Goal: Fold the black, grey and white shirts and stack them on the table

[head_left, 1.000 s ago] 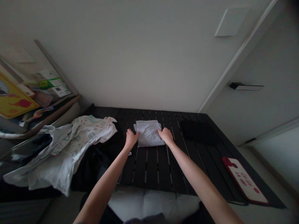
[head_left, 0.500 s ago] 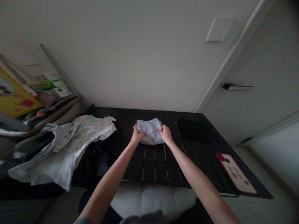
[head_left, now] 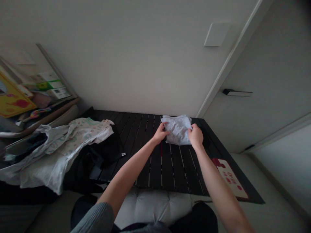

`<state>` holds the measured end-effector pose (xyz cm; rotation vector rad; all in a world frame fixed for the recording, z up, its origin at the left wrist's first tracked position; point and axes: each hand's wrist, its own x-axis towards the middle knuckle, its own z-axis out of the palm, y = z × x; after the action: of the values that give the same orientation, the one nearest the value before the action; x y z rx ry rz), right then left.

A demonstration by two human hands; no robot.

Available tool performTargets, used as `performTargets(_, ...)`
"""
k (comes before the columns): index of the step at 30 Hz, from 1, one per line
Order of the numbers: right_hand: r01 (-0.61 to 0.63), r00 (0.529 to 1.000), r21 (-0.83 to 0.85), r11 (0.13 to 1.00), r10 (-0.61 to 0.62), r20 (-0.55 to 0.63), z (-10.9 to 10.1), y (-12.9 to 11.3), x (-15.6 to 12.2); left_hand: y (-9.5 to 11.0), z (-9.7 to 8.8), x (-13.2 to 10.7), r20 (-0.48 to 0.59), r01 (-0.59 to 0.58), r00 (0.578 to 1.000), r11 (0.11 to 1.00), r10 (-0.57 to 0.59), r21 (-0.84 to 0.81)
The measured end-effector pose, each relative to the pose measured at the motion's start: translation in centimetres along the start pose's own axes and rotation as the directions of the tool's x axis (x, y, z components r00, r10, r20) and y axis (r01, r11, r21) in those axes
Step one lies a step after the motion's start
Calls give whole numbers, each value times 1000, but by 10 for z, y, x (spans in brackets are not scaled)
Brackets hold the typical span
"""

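A light grey folded garment is held above the right part of the black slatted table. My left hand grips its left edge, with the thumb on top. At the opposite edge, my right hand is closed on the cloth. Behind my right hand, a dark folded cloth shows only in part against the dark slats. To the left lie a white patterned baby garment and black clothing with a small white tag.
A white and red board lies at the table's right end. Behind the table rises a pale wall, with a door handle to the right. Shelves with a yellow box stand at left. A grey cushioned seat is below the table's front edge.
Both hands have carried the grey garment to the right, toward the dark folded cloth, which is now mostly covered. The view has shifted slightly to the right.
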<state>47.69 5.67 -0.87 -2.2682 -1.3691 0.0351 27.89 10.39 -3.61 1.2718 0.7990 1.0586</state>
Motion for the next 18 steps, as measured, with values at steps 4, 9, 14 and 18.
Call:
performTargets(4, -72, 995, -86, 994, 66, -72, -16, 23, 14, -1, 36, 23, 68, -52, 996, 998, 53, -17)
performTargets(9, -113, 981, -169, 979, 83, -173, -20, 50, 33, -2, 74, 44, 151, 50, 988, 982, -22, -184)
performTargets(14, -156, 969, -238, 959, 101, -227, 6, 75, 44, -19, 91, 44, 166, 147, 978, 984, -130, -97)
performTargets(18, -175, 969, -279, 944, 114, -221, 30, 86, 39, -37, 81, 33, 131, 107, 984, 990, -118, 87)
